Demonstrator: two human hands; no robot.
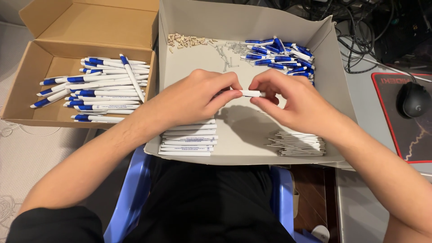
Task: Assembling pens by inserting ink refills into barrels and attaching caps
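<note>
A white pen barrel (250, 93) is pinched at mid-air between the left hand (195, 96) and the right hand (292, 101), above the middle of a shallow grey tray (330, 85). The fingers of both hands are closed on the barrel's ends; what lies inside the left grip is hidden, possibly a second part.

Along the tray's near edge, a stack of white barrels (188, 139) is laid at the left and a bundle of thin refills (297, 144) at the right. At the far right corner blue-and-white pen halves (279, 54) are heaped, with small springs (227, 51) beside them and tan tips (186, 41) toward the far left corner.

A brown cardboard box (27, 72), set to the left of the tray, is filled with finished blue-and-white pens (101, 87). A computer mouse (414, 99) is seen on a mat at the right.
</note>
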